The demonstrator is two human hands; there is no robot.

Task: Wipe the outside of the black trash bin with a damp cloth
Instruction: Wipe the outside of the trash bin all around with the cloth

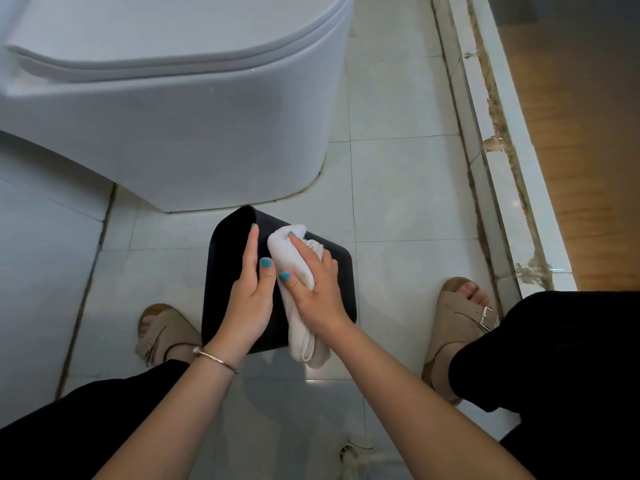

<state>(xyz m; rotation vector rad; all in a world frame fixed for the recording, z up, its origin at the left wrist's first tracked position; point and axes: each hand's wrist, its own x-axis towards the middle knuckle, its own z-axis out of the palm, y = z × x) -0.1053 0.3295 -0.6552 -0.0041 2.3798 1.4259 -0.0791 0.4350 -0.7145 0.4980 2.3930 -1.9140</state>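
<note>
You're mid-wipe: right hand (313, 289) fingers curled round the white cloth (294, 261), left hand (251, 296) flat, steadying the black trash bin (221, 271) on the floor by the toilet (173, 133). Probably turn it next for the other sides.

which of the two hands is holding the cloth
The right hand grips the white cloth against the black trash bin; the left hand, wearing a bracelet, only steadies the bin.
</note>
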